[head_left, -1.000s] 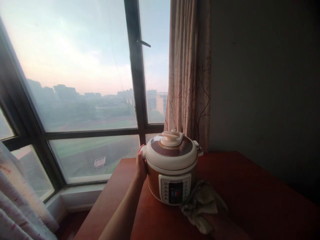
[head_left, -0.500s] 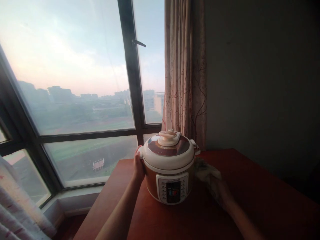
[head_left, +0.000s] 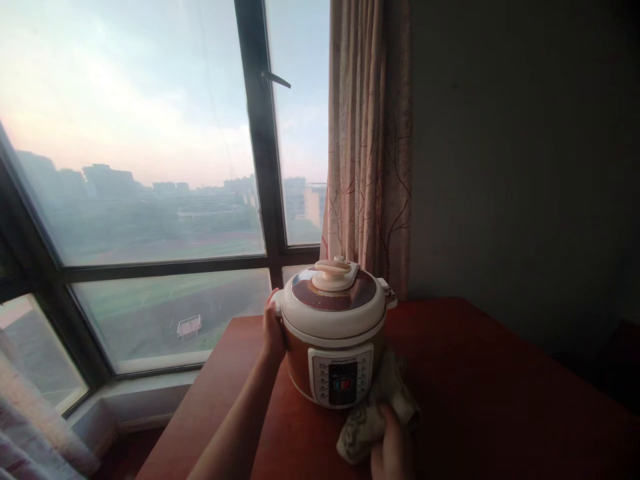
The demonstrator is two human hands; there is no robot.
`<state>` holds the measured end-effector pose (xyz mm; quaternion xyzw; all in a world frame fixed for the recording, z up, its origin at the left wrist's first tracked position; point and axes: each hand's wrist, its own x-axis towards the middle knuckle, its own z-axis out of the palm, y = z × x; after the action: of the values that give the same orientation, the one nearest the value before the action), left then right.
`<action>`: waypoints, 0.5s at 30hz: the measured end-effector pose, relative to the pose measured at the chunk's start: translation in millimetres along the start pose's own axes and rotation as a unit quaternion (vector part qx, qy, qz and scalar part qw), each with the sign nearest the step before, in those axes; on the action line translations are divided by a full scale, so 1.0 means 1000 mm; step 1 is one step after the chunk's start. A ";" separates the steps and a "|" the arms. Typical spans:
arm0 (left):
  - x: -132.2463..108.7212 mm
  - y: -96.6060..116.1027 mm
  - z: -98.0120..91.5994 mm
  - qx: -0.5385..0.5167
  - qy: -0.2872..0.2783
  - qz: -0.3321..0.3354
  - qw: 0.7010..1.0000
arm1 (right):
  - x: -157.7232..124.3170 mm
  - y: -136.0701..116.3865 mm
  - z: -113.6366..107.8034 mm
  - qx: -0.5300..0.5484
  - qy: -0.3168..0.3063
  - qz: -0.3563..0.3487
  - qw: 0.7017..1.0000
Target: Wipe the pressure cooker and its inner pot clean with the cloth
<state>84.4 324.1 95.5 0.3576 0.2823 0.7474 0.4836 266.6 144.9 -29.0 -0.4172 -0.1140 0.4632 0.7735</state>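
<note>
An electric pressure cooker (head_left: 330,333) with a white lid, brown body and dark front panel stands upright on the reddish-brown table (head_left: 480,400). My left hand (head_left: 273,331) is closed round the white handle on the cooker's left side. Down at the lower right of the cooker, my right hand (head_left: 393,433) grips a patterned cloth (head_left: 360,430). Part of that cloth lies against the cooker's lower right side. Most of the right hand's fingers are hidden by the cloth.
Behind and to the left is a large window (head_left: 165,160) with a dark frame. A patterned curtain (head_left: 367,147) hangs behind the cooker, beside a dark wall (head_left: 505,160). Another curtain (head_left: 35,407) fills the lower left corner.
My right hand has moved the cloth from the cooker's right side towards me and leftward, to its front right. My left hand keeps its hold on the handle.
</note>
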 end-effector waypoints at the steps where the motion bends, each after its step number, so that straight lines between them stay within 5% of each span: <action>1: 0.000 0.000 0.000 -0.001 0.001 -0.004 1.000 | -0.012 0.006 0.002 0.006 0.012 0.013 1.000; 8: -0.002 0.000 0.001 -0.007 0.003 -0.013 1.000 | -0.065 0.028 0.015 0.009 0.015 0.113 0.993; 15: -0.003 0.004 0.001 0.008 0.011 -0.008 1.000 | -0.042 0.001 -0.003 -0.032 -0.004 0.127 0.991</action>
<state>84.2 319.7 98.0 0.3510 0.2963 0.7450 0.4837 245.1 109.4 -22.6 -0.4507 -0.0778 0.5557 0.6942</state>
